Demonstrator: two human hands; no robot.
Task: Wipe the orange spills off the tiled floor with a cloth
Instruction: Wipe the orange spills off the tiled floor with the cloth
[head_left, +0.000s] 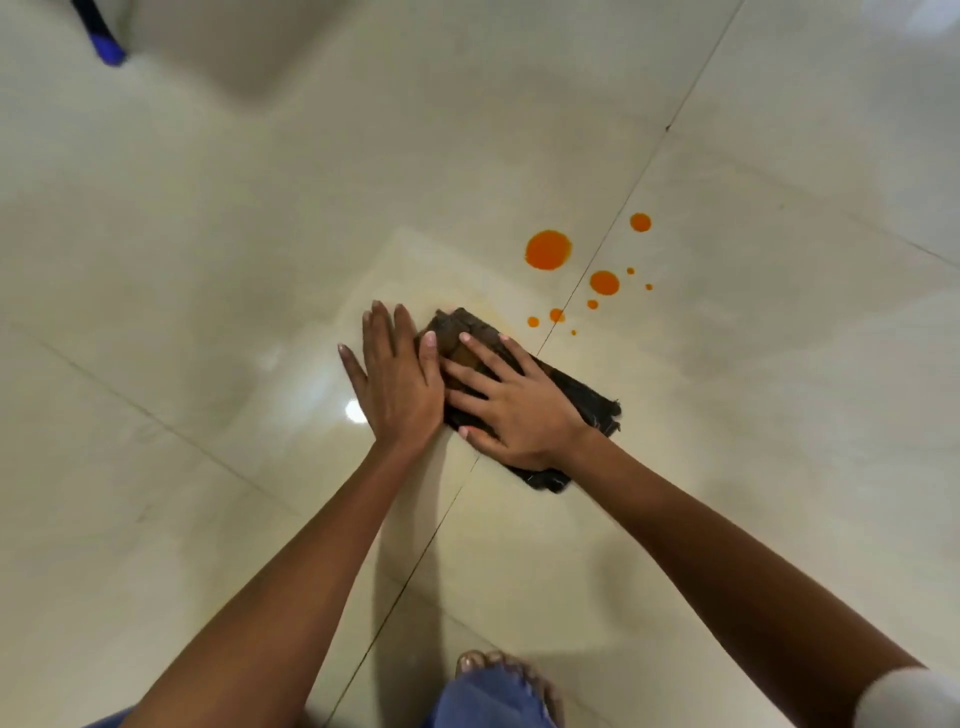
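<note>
Tiled floor (208, 234): pale, glossy cream tiles with thin dark grout lines crossing under the work area. Cloth (566, 384): dark brown, folded into a rough rectangle with frayed edges, lying flat on the floor across a grout line, just short of the spills. Orange spills (548, 250): a cluster of round drops beyond the cloth's far end — one large, two medium, several small specks — straddling the same grout line; none touches the cloth, though a faint yellowish smear shows at its far edge. Right hand (519, 405): palm down, fingers spread flat on top of the cloth, pressing rather than clutching. Left hand (397, 382): flat and open, fingers extended, resting at the cloth's left edge with its thumb over the fabric. Bare toes (488, 662) and blue denim hem (488, 701): bottom centre. Blue-tipped dark object (106, 44): top left corner, too blurred to identify.
</note>
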